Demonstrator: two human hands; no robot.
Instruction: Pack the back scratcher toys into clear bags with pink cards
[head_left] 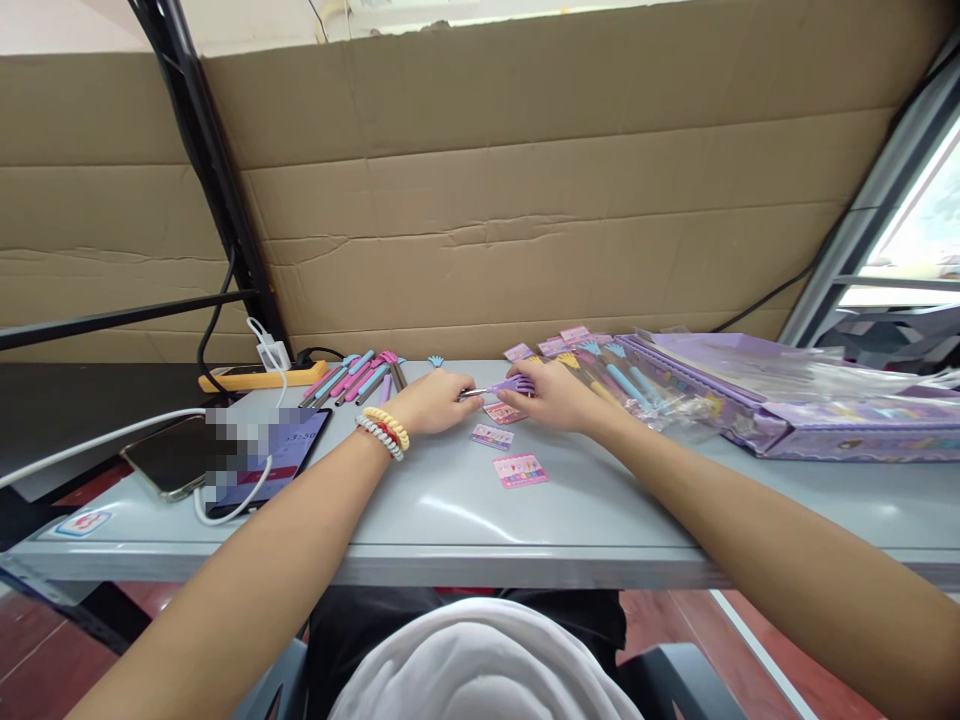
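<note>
Between my two hands, just above the grey table, is a small purple back scratcher with a claw-like head and a thin metal rod. My left hand, with beaded bracelets at its wrist, pinches the rod end. The fingers of my right hand are closed on the purple head and cover part of it. Below the hands lie small printed cards, pink and lilac. Left of them is a pile of pink and blue back scratchers; a blue claw head shows behind my left hand.
On the right, yellow and blue back scratchers lie with clear plastic wrap beside a purple box. At left are a phone, a tablet with a white cable, and a yellow power strip. Cardboard stands behind.
</note>
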